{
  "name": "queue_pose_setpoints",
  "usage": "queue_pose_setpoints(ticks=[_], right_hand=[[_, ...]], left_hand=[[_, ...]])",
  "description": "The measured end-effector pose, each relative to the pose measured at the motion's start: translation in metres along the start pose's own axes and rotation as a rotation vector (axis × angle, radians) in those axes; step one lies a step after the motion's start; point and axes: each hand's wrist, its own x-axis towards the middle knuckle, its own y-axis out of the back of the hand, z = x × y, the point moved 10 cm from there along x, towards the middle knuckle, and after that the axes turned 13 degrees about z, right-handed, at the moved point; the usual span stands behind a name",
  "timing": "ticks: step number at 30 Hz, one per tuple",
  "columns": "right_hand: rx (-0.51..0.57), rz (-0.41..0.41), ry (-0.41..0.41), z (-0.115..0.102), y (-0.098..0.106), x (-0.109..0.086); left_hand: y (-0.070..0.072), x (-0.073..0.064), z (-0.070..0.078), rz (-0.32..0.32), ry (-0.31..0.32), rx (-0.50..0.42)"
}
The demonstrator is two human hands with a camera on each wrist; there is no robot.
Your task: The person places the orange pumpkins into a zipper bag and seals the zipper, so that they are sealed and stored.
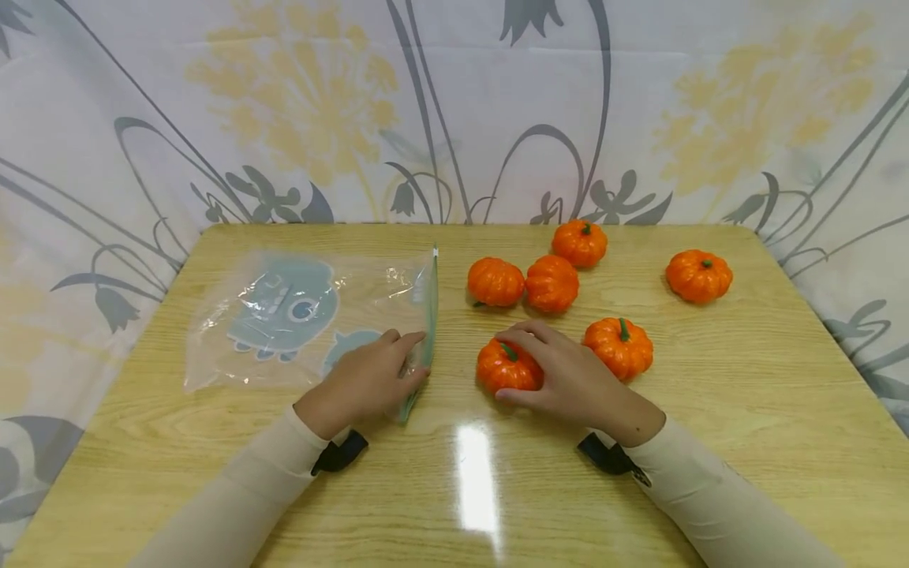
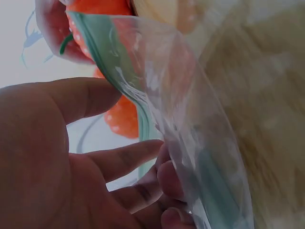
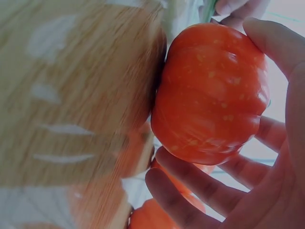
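A clear zip bag [image 1: 206,359] with a blue cartoon print lies flat on the left of the wooden table, its green-edged mouth [image 1: 432,304] toward the middle. My left hand [image 1: 369,383] holds that mouth near its front end. In the left wrist view, the thumb [image 2: 90,98] is against the green zip strip [image 2: 102,59] and the other fingers curl at the clear film. My right hand [image 1: 575,379] grips a small orange toy pumpkin [image 1: 497,375], thumb and fingers around its sides. The right wrist view shows this pumpkin [image 3: 209,95] low over the tabletop.
Two pumpkins [image 1: 495,282] [image 1: 552,284] sit side by side behind the right hand, another pumpkin [image 1: 580,243] behind them. One pumpkin [image 1: 618,349] is by the right wrist, one pumpkin [image 1: 699,276] farther right. A patterned cloth [image 1: 454,102] hangs behind the table [image 1: 746,442].
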Motion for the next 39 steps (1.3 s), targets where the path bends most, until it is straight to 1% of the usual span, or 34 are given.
queue_pose_setpoints(ticks=[9,15,19,24,30,32,37,39], right_hand=[[0.018,-0.008,0.008,-0.003,0.001,0.003],[0.032,-0.013,-0.003,-0.003,0.0,0.004],[0.042,-0.018,-0.009,-0.002,-0.002,0.003],[0.044,-0.02,-0.012,0.0,-0.003,0.001],[0.032,0.004,0.006,-0.003,0.001,0.004],[0.028,0.012,0.009,-0.003,0.002,0.005],[0.023,0.042,0.002,-0.005,0.004,0.007],[0.028,0.06,0.003,-0.008,0.005,0.009]], left_hand=[[-0.006,-0.006,0.009,-0.009,-0.041,-0.008],[-0.009,-0.009,0.013,-0.024,-0.046,-0.016],[-0.011,-0.009,0.014,-0.042,-0.054,-0.012],[-0.015,-0.009,0.015,-0.077,-0.081,0.005],[-0.014,-0.007,0.015,-0.068,-0.118,0.041],[-0.015,-0.007,0.015,-0.074,-0.122,0.05],[-0.018,-0.009,0.015,-0.105,-0.108,0.033],[-0.018,-0.008,0.015,-0.105,-0.101,0.022]])
